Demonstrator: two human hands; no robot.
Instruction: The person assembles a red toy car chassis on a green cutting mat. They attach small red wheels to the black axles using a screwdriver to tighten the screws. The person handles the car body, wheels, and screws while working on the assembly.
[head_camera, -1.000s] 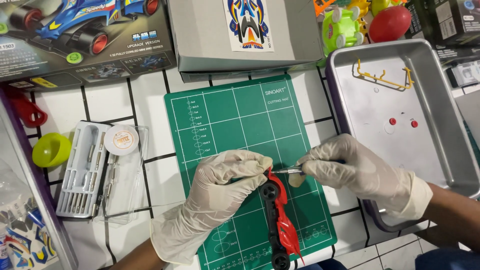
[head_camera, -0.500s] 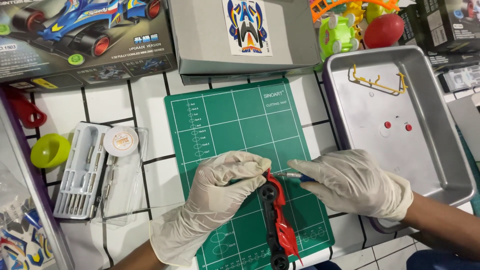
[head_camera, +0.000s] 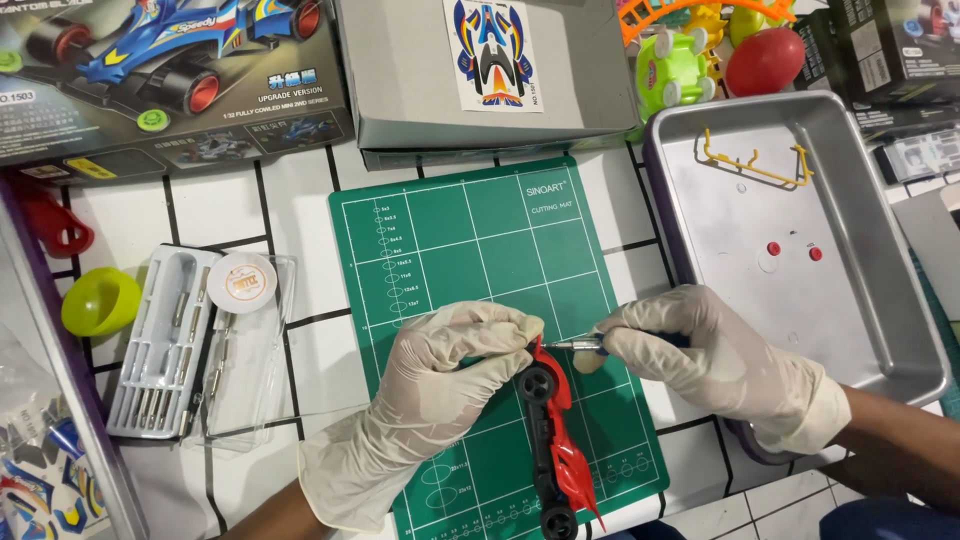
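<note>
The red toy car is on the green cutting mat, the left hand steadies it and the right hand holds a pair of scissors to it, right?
Not quite. The head view shows the right hand holding a small screwdriver, not scissors. The rest stands: the red toy car lies on the green cutting mat and the left hand steadies it.

Your hands wear thin, matt latex gloves (head_camera: 440, 400); the toy car body (head_camera: 560, 440) is glossy red plastic, the cutting mat (head_camera: 470, 240) matt green rubber, the tray (head_camera: 890, 300) brushed metal.

surface: white tiled tabletop (head_camera: 225, 205) | grout: dark | light: even
</note>
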